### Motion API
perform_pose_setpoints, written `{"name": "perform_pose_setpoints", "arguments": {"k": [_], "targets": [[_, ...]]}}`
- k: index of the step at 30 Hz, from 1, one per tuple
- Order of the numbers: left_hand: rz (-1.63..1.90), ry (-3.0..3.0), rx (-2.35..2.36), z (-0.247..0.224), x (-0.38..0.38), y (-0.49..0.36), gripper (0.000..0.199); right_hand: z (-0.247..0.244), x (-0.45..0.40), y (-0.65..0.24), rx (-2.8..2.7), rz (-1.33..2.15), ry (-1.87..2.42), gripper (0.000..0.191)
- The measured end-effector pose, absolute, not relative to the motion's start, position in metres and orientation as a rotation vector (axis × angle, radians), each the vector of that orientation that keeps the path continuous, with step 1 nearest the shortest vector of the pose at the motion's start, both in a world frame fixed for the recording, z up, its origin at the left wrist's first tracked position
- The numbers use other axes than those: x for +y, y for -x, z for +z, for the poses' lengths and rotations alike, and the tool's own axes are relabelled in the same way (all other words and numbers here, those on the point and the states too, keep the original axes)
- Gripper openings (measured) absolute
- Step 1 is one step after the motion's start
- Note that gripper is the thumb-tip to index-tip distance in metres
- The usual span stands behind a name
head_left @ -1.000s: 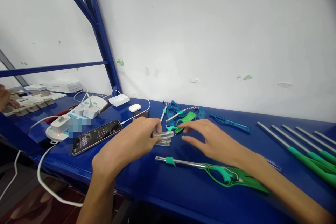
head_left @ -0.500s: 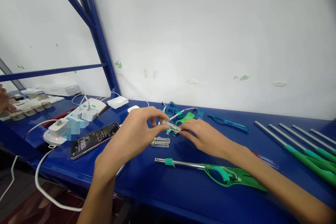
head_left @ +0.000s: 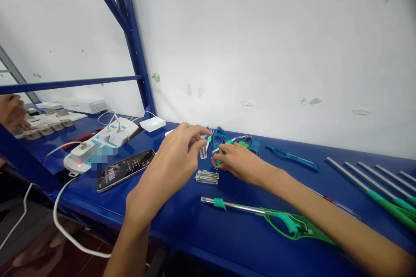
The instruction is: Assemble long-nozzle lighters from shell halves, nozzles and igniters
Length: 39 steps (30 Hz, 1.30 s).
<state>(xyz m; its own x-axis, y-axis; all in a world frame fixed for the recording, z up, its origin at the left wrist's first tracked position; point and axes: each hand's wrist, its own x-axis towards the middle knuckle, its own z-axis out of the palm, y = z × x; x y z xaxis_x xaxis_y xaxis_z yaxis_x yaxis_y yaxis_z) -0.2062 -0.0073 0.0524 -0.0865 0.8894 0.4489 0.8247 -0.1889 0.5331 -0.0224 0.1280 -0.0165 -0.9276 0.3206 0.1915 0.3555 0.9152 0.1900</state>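
My left hand [head_left: 182,151] pinches a small clear plastic part [head_left: 203,151], which now hangs upright below its fingertips. Just to the right, my right hand [head_left: 235,158] reaches down with bent fingers over a green piece [head_left: 219,162] among the parts at the back; its fingertips partly hide what they touch. Several similar clear parts [head_left: 207,177] lie together on the blue table, below both hands. Nearer the front edge is an opened green handle [head_left: 302,227] with a metal tube [head_left: 240,206] pointing left. Blue plastic shells [head_left: 221,135] lie behind my right hand.
At the left are a phone [head_left: 126,169], a white power strip [head_left: 97,149] with cables, and a blue frame post [head_left: 138,52]. Another person's hand [head_left: 11,112] is at the far left. Several green-handled rods [head_left: 352,177] lie at the right, near a blue shell [head_left: 292,157].
My right hand has let go of the clear part and moved down to the green pieces. My left hand has kept the part, now turned upright. The view has shifted slightly left.
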Motion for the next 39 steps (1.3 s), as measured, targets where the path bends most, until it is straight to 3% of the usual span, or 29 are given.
{"name": "perform_pose_setpoints", "arguments": {"k": [9, 15, 24, 39], "targets": [[1.157, -2.012, 1.862, 0.05, -0.002, 0.201, 0.036, -0.014, 0.128, 0.027, -2.921, -0.448, 0.425, 0.023], [1.105, -2.093, 1.873, 0.054, -0.003, 0.199, 0.022, -0.013, 0.129, 0.029, -2.919, -0.477, 0.397, 0.024], [1.058, -2.113, 1.879, 0.053, -0.004, 0.198, 0.017, -0.006, 0.128, 0.027, -2.948, -0.488, 0.383, 0.021], [1.109, -2.15, 1.823, 0.044, 0.001, 0.191, 0.016, 0.01, 0.119, -0.009, -2.634, -0.129, 0.564, 0.01]]}}
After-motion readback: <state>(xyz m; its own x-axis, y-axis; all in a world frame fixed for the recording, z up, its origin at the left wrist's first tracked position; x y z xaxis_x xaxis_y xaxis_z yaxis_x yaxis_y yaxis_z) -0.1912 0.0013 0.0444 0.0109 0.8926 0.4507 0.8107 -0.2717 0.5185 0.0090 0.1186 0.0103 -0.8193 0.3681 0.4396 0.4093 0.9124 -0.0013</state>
